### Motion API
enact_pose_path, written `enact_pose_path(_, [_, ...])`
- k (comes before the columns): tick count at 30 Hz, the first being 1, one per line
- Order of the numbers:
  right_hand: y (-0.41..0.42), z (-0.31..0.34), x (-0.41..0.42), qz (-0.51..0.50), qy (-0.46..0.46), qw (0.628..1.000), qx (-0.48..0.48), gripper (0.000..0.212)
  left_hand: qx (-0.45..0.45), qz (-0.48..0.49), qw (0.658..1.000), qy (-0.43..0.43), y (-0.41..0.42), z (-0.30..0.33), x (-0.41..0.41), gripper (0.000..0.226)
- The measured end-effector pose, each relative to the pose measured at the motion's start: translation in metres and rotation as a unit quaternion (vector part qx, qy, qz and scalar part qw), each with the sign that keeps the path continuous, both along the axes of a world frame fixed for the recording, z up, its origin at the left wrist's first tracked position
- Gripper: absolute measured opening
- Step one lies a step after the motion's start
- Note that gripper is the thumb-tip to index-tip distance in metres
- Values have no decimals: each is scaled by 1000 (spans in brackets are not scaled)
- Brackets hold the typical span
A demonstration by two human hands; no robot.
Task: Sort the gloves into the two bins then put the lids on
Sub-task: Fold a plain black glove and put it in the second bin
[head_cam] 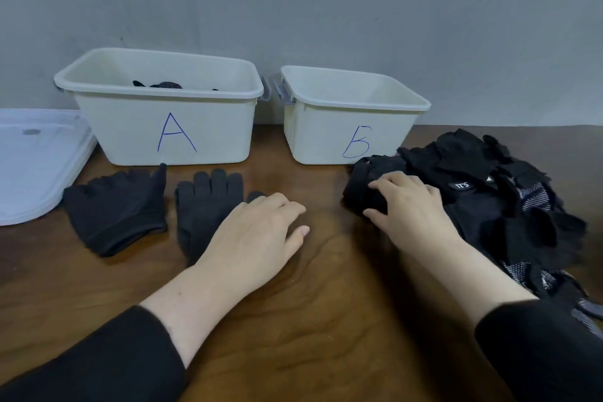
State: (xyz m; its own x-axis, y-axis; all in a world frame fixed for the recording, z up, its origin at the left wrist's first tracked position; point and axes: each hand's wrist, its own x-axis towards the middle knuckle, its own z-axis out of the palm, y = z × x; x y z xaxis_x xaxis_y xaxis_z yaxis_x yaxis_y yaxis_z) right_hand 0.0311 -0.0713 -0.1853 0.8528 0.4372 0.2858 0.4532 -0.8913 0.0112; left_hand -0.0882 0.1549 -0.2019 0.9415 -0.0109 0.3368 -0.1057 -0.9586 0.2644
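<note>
Gloves point toward bins; left hand relaxed, right hand grasping pile glove.

A plain grey wall is standing straight ahead of me, marked with a few small dark specks and scuffs; it is meeting the back edge of the table I am sitting at; the table's dark brown wood grain is showing in swirls, and soft, even light is glancing off its top.
</note>
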Motion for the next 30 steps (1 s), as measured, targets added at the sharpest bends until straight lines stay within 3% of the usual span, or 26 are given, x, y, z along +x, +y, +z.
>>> enact_pose_path(4, [-9,-11,7,-6,-29,999,-36,16,-15,4,1000,2,11,-1,-4,44])
enact_pose_path(8, [-6,-5,4,1,-38,995,90,6,-34,12,999,1,17,-1,-6,43])
enact_pose_path(11, [-2,29,-9,2,-32,953,302,6,-43,12,999,-16,17,1,-6,42])
enact_pose_path(14, [1,69,-16,-6,3,915,403,9,-60,13,998,-33,16,3,-6,43])
enact_pose_path(18, [9,101,-33,33,178,837,517,22,-155,12,986,-68,14,8,-7,52])
enact_pose_path(21, [17,101,-42,61,290,793,532,20,-252,-12,964,-79,14,11,-11,59])
enact_pose_path(24, [27,91,-49,65,364,773,516,24,-287,-47,953,-85,13,13,-15,57])
enact_pose_path(26, [34,82,-53,55,394,768,502,26,-321,-43,942,-86,11,13,-15,47])
enact_pose_path(30, [42,67,-58,64,421,766,482,23,-457,-46,885,-79,10,18,-16,24])
